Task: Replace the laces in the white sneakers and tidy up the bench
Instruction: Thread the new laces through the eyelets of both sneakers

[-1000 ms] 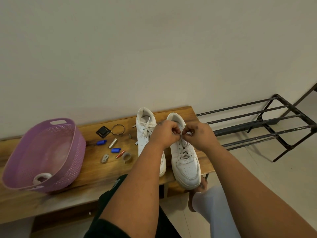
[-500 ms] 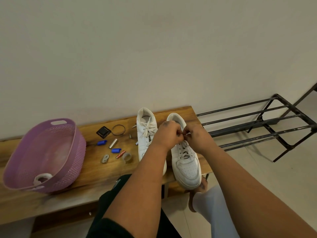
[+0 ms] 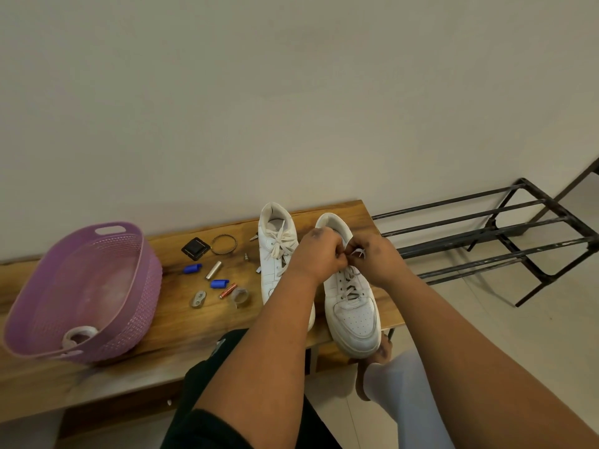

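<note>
Pinching one white lace, both hands' fingers curl over the right of two sneakers.

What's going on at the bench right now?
A person is lacing the right-hand white sneaker. The left hand and right hand both pinch the lace near its top eyelets. The other sneaker beside it is already laced. Small loose items, among them a blue cap, lie on the bench, not yet in the purple basket.

Wood bench: purple basket, small bits, 2 white sneakers.
</note>
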